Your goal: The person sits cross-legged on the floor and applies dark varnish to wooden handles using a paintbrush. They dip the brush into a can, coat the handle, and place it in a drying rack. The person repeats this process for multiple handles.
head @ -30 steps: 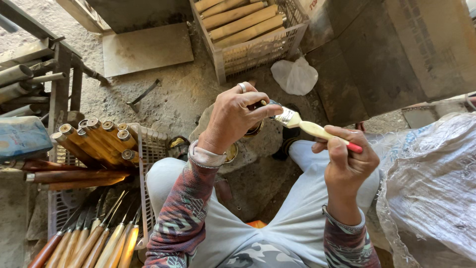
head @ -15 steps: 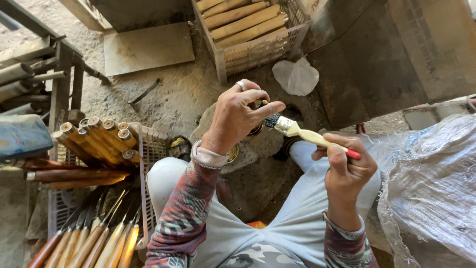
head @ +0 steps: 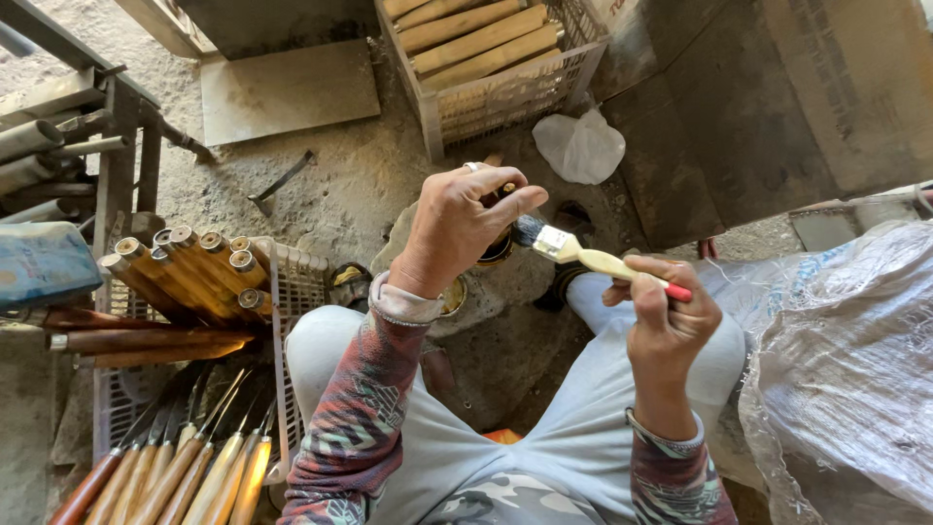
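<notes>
My left hand (head: pixel 457 228) is raised over my knees, fingers curled around a small dark piece (head: pixel 505 191) that is mostly hidden by the fingers. My right hand (head: pixel 666 316) grips a flat paintbrush (head: pixel 583 257) with a cream handle and a red end. Its dark bristles touch the piece just under my left fingertips. A dark round tin (head: pixel 494 255) sits on the ground below the left hand.
A plastic crate (head: pixel 505 97) of pale wooden handles stands ahead. At my left, a crate (head: pixel 292 292) holds brown handles (head: pixel 194 267) and several long-handled tools (head: pixel 185 467). A white bag (head: pixel 580 146), a metal plate (head: pixel 287 92) and a large woven sack (head: pixel 846 369) lie around.
The brush head has dropped slightly and moved closer under my left fingers. My left hand has turned a little around the piece.
</notes>
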